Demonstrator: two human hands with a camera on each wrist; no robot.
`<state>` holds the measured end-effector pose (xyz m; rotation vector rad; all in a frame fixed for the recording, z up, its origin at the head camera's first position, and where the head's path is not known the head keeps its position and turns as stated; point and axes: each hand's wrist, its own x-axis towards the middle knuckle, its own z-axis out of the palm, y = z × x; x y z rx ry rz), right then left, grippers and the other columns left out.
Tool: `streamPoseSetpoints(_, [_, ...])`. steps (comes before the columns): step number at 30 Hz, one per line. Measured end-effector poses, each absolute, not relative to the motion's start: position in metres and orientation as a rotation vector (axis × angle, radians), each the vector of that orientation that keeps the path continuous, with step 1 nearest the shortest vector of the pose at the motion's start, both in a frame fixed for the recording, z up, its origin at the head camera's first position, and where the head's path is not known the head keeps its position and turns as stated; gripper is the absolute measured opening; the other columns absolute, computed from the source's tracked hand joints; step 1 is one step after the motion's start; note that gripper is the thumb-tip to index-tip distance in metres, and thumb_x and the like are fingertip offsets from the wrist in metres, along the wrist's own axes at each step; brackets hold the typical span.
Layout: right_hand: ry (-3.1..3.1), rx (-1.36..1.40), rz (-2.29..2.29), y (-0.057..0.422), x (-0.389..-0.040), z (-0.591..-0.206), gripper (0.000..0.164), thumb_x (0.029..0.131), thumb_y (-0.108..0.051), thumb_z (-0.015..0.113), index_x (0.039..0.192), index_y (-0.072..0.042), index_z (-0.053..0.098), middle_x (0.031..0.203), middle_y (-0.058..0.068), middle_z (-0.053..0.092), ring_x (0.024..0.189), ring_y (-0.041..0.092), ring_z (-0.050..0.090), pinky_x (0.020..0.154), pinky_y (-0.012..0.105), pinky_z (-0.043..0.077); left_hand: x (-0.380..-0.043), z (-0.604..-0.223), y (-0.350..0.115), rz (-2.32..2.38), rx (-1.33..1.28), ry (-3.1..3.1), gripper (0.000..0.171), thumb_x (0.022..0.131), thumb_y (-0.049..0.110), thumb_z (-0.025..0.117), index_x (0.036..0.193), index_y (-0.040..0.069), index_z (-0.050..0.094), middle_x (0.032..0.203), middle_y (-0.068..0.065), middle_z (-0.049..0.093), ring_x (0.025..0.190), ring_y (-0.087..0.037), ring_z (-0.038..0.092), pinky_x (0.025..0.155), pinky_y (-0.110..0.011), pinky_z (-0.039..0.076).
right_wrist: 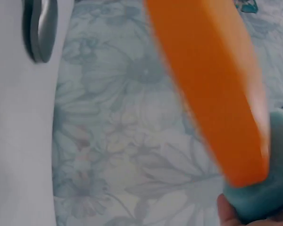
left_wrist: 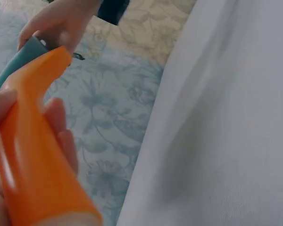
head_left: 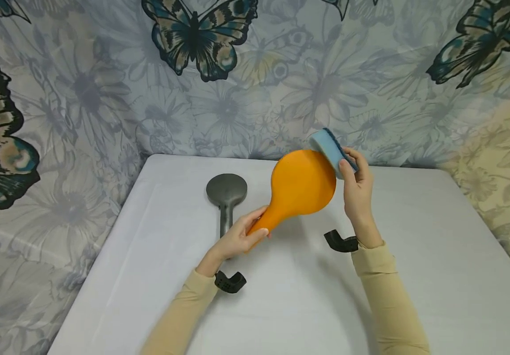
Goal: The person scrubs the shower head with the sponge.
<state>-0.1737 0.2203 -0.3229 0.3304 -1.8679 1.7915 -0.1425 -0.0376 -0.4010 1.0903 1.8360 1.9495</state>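
Observation:
My left hand grips the narrow handle of an orange spoon rest, holding it tilted above the table with its round head up and to the right. My right hand pinches a light blue sponge with a dark scouring side. The sponge's soft blue side lies against the upper right rim of the round head. In the right wrist view, the rim of the orange spoon rest overlaps the sponge. A grey spoon rest lies behind my left hand, its handle partly hidden.
The white table reaches back to a wall covering printed with flowers and butterflies. Black curved mounts sit at both wrists, above the tabletop.

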Motion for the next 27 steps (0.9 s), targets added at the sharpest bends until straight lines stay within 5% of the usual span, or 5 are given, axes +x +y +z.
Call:
streamPoseSetpoints(6, [-1.727, 0.409, 1.955, 0.208, -0.164, -0.344, 0.025, 0.097, -0.008, 0.044, 0.122, -0.007, 0.048, 0.115, 0.013, 0.047, 0.082, 0.016, 0.05, 0.07, 0.017, 0.044, -0.143, -0.402, -0.036, 2.185, 1.031, 1.792, 0.052, 0.092, -0.01, 0.045, 0.14, -0.011, 0.024, 0.112, -0.031, 0.046, 0.087, -0.05, 0.049, 0.084, -0.024, 0.048])
streamPoseSetpoints(13, [-1.696, 0.392, 2.088, 0.199, -0.154, -0.364, 0.022, 0.098, -0.008, 0.042, 0.12, -0.008, 0.044, 0.119, 0.012, 0.041, 0.102, 0.024, 0.047, 0.084, 0.024, 0.046, -0.148, -0.402, -0.043, 2.136, 1.126, 2.043, 0.055, 0.089, -0.011, 0.05, 0.14, -0.009, 0.028, 0.12, -0.027, 0.047, 0.093, -0.026, 0.055, 0.083, -0.035, 0.051])
streamPoseSetpoints(18, [-1.803, 0.384, 1.797, 0.208, -0.161, -0.345, 0.026, 0.097, -0.008, 0.046, 0.122, -0.003, 0.05, 0.119, 0.008, 0.048, 0.104, 0.022, 0.047, 0.084, 0.027, 0.04, -0.149, -0.396, -0.053, 1.726, 1.182, 2.558, 0.051, 0.089, -0.001, 0.057, 0.136, -0.007, 0.038, 0.127, -0.017, 0.05, 0.098, -0.024, 0.054, 0.085, -0.036, 0.046])
streamPoseSetpoints(23, [-1.854, 0.569, 1.34, 0.194, -0.152, -0.308, 0.026, 0.092, -0.005, 0.052, 0.111, 0.013, 0.056, 0.12, 0.025, 0.053, 0.113, 0.035, 0.048, 0.093, 0.032, 0.04, -0.146, -0.396, -0.05, 1.294, 1.269, 2.977, 0.047, 0.084, 0.0, 0.059, 0.129, -0.003, 0.048, 0.117, -0.01, 0.056, 0.084, -0.02, 0.056, 0.069, -0.034, 0.05])
streamPoseSetpoints(27, [-1.848, 0.681, 1.016, 0.183, -0.147, -0.299, 0.033, 0.088, -0.02, 0.059, 0.099, 0.011, 0.063, 0.115, 0.029, 0.055, 0.107, 0.046, 0.044, 0.094, 0.042, 0.036, -0.147, -0.399, -0.044, 1.138, 1.31, 3.165, 0.047, 0.08, -0.002, 0.061, 0.126, -0.003, 0.051, 0.113, -0.012, 0.058, 0.092, -0.024, 0.059, 0.076, -0.037, 0.051])
